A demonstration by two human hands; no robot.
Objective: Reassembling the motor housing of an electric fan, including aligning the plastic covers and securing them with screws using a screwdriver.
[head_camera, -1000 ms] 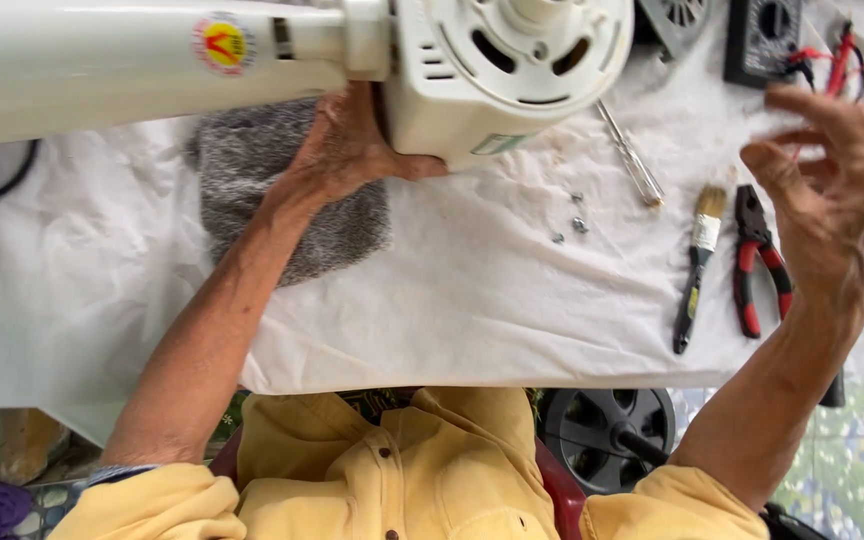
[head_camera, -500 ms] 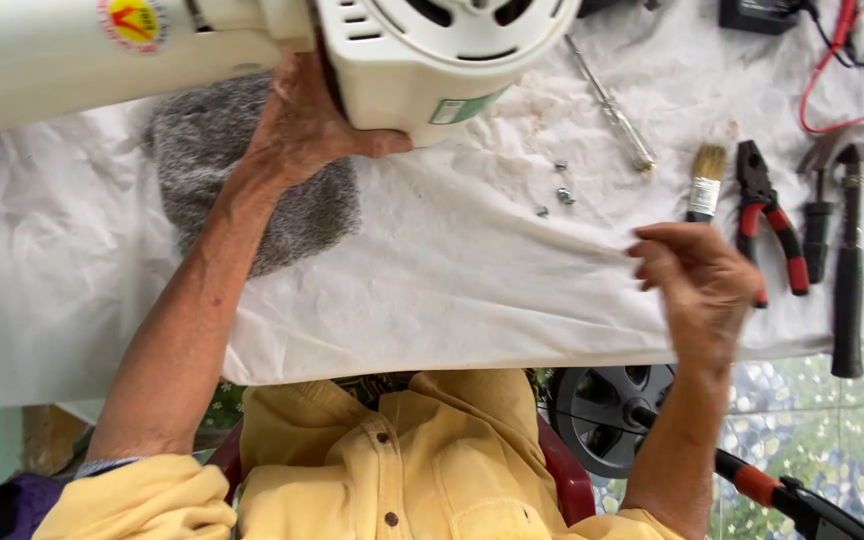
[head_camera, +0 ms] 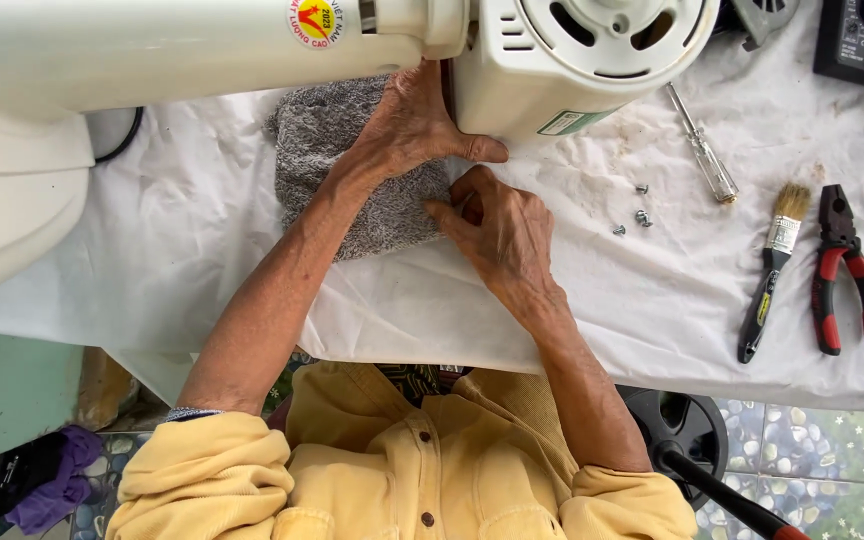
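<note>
Hands at work on a dismantled white fan motor housing [head_camera: 592, 55], which lies on its side at the far edge of a table draped in a white cloth [head_camera: 202, 250]. The left hand [head_camera: 412, 125] presses flat against the housing's near face, fingers spread and the thumb stretched along its lower edge, steadying it without gripping. The right hand [head_camera: 502, 230] rests on the cloth just below, fingers curled inward at the edge of a grey towel [head_camera: 352, 170]; whether they pinch a small part or only the fabric cannot be told from this angle. Four loose screws [head_camera: 637, 215] lie near the right hand, between it and a clear-handled screwdriver [head_camera: 702, 150]. Further right sit a paintbrush [head_camera: 774, 270], red-handled pliers [head_camera: 845, 270] and, at the corner, a black multimeter [head_camera: 862, 35]. Judged from the layout, good practice here is to keep the steadying palm firm so the round housing does not roll, to work over the towel so that small parts do not skitter away, and to keep the screws grouped within easy reach.
</note>
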